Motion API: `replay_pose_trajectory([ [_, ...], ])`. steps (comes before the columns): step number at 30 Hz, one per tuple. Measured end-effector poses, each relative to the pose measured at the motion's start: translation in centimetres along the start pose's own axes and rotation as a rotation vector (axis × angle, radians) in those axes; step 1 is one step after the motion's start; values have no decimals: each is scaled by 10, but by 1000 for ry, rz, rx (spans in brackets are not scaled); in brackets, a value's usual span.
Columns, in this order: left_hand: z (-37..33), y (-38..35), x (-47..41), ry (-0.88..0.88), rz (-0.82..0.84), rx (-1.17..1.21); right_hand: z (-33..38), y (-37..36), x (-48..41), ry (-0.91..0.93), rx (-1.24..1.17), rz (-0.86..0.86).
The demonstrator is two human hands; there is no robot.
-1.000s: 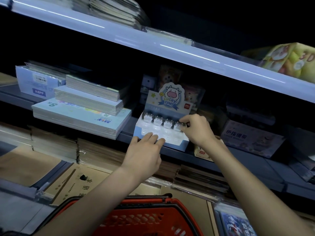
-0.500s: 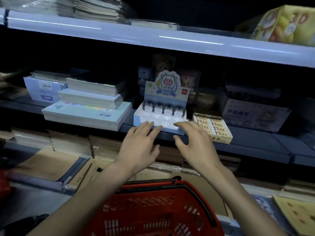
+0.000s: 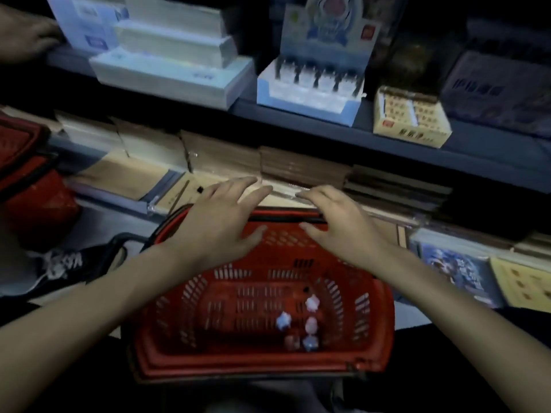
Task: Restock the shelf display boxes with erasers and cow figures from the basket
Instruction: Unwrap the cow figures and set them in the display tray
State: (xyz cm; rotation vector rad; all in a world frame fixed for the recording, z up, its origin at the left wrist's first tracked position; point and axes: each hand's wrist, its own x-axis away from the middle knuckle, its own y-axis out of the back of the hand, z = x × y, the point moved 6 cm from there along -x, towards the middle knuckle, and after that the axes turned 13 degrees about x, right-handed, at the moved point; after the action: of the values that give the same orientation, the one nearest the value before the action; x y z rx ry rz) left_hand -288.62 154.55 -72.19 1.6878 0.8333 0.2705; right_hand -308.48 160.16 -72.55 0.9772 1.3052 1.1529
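Red plastic basket point(image 3: 179, 308) sits right below me, and both of my hands hover over its far rim, palms down. My left hand point(image 3: 220, 225) has its fingers straight and spread and holds nothing. My right hand point(image 3: 343, 228) is the same, loose, spread and carrying nothing. The two are near each other but apart, and the basket's dark handle shows in the gap between them.

On the basket floor, toward its right side, a small cluster of cow figures point(image 3: 301, 323) lies close together, some pale blue and some pink. The blur keeps me from counting them surely.

Up on the dark blue shelf point(image 3: 477, 141) stands the blue-and-white display box point(image 3: 307, 99), with a row of figures point(image 3: 319, 76) along its back tier under a tall printed header card. Just beside it on the right sits the yellow eraser box point(image 3: 411, 120). To the left of the display box is a stepped stack of paper pads point(image 3: 173, 67).

At the top left edge, another person's hand point(image 3: 24, 34) rests on the same shelf. A second red basket point(image 3: 26, 180) shows at the far left, and below it a dark shoe point(image 3: 59, 263) with white laces is on the floor.
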Motion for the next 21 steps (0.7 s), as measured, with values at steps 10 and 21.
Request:
replay_pose_trajectory([
  [10,29,-62,69,61,254,11,-6,-197,57,44,195,861],
  [21,48,-106,102,45,404,32,-23,-325,87,206,433,1090],
])
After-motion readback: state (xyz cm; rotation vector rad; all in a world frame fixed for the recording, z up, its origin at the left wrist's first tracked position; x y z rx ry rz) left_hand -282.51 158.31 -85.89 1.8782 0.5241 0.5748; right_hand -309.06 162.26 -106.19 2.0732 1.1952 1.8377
